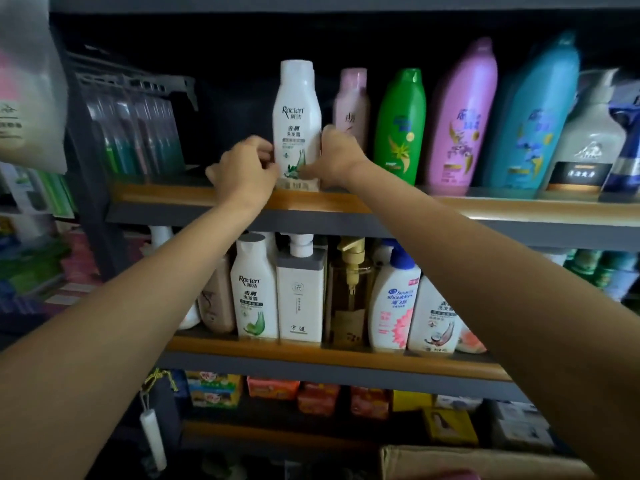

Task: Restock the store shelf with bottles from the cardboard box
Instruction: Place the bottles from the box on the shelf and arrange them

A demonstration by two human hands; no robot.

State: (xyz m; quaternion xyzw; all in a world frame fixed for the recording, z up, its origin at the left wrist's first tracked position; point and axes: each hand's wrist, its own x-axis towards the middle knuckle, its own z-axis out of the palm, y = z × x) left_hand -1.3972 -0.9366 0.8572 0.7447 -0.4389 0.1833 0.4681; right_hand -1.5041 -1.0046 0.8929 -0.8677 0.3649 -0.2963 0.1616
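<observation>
A white Raclen shampoo bottle [297, 119] stands upright on the upper shelf [194, 197], near its front edge. My left hand [244, 168] grips the bottle's lower left side and my right hand [337, 157] grips its lower right side. A small pink bottle [351, 102] stands just right of it, partly behind my right hand. The cardboard box [485, 462] shows only its top edge at the bottom right.
Green [401, 126], purple [462, 116] and blue [535, 112] bottles fill the upper shelf to the right. Toothbrush packs [135, 133] hang at the left, with dark free room between them and the white bottle. The lower shelf [311, 351] is packed with bottles.
</observation>
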